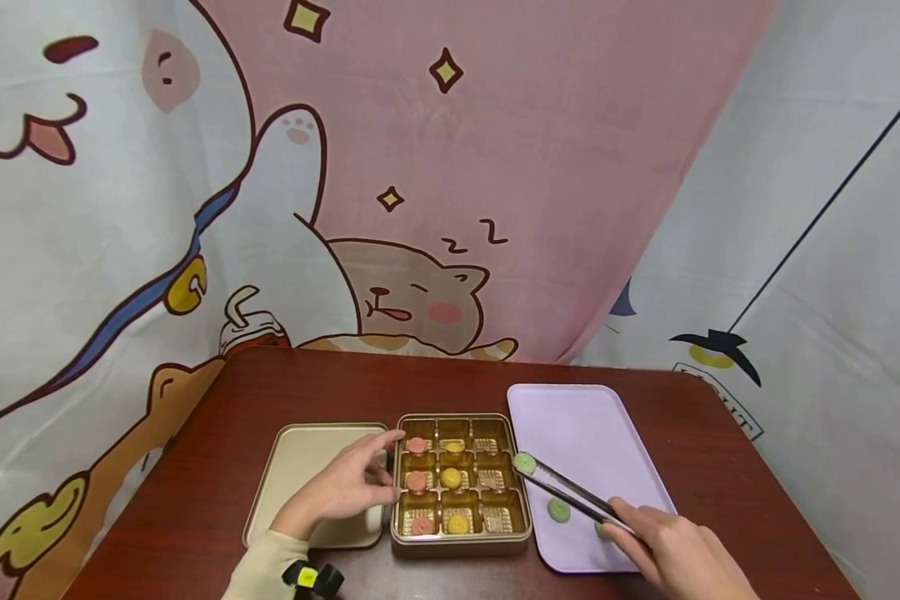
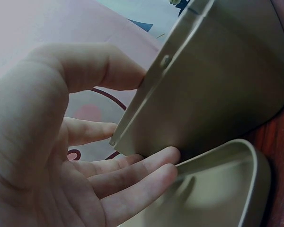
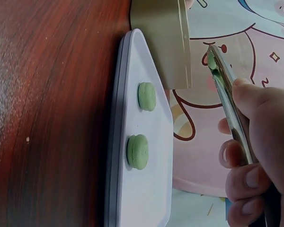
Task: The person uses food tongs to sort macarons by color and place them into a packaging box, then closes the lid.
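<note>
My right hand [image 1: 682, 552] grips metal tongs [image 1: 573, 493], whose tips pinch a green macaron [image 1: 525, 463] above the left edge of a lilac tray [image 1: 587, 433]. Two more green macarons [image 3: 146, 96] lie on that tray in the right wrist view. A gold tin [image 1: 461, 546] with a divided insert holds three pink macarons [image 1: 417, 482] in its left column and three yellow macarons [image 1: 451, 478] in its middle column; its right column holds none. With fingers mostly straight, my left hand [image 1: 348, 482] touches the tin's left wall and rim.
Left of the tin lies its pale gold lid [image 1: 307, 454], partly under my left hand. Everything stands on a dark red-brown wooden table [image 1: 255, 392]. A cartoon-printed cloth [image 1: 570, 167] hangs behind the table.
</note>
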Action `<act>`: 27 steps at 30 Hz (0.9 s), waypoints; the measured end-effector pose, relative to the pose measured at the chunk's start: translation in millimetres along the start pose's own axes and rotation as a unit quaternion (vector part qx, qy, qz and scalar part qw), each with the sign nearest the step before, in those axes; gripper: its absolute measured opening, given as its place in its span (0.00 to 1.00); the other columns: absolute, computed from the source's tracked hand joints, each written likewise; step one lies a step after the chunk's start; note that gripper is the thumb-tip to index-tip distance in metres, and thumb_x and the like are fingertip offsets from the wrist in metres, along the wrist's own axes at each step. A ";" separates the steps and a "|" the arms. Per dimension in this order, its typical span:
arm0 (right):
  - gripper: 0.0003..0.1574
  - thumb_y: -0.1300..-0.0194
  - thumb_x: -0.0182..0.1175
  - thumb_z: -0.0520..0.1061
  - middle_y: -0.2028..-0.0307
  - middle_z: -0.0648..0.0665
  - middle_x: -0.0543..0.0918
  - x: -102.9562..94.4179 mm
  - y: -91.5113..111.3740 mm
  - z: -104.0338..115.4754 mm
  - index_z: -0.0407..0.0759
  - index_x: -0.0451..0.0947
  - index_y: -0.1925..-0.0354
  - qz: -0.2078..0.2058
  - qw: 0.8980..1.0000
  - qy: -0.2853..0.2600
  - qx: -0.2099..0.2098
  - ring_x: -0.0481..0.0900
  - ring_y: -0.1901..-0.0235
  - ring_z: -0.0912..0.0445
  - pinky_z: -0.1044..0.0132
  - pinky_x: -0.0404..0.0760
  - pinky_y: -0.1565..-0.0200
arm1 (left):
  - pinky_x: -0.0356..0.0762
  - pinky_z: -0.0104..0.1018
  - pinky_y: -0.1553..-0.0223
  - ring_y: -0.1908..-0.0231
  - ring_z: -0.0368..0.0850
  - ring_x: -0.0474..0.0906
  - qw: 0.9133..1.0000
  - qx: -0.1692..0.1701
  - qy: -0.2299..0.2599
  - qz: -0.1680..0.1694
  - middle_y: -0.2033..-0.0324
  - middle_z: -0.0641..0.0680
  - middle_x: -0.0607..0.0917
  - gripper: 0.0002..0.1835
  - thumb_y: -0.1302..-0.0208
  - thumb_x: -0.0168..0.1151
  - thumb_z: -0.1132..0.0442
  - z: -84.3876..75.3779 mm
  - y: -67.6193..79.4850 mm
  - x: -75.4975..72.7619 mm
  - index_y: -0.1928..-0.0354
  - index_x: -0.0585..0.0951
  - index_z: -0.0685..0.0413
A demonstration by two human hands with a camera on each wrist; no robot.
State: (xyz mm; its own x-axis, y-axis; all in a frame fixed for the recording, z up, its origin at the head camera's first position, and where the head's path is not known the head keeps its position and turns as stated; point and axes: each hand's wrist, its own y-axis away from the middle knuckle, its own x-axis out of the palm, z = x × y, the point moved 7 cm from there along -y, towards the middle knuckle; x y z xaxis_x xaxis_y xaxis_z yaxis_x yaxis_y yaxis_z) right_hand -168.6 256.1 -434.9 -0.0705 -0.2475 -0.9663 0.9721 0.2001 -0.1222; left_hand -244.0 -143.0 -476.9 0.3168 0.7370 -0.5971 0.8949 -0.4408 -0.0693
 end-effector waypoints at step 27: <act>0.08 0.27 0.66 0.58 0.77 0.71 0.68 0.3 12.4 20.7 0.61 0.82 0.53 0.004 0.988 -0.046 -0.148 0.64 0.79 0.74 0.74 0.67 0.79 | 0.85 0.48 0.51 0.59 0.46 0.86 1.000 0.001 -0.001 -0.001 0.33 0.66 0.75 0.48 0.47 0.75 0.66 -0.2 0.0 -0.5 0.22 0.66 0.60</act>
State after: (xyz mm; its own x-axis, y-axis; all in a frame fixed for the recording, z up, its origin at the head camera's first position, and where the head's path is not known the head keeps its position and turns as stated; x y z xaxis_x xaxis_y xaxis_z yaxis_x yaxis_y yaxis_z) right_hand -151.9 238.9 -432.0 -0.0292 -0.3270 -0.9446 0.8638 0.4673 -0.1885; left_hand -244.1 -143.3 -476.5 0.3136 0.7368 -0.5990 0.8952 -0.4398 -0.0724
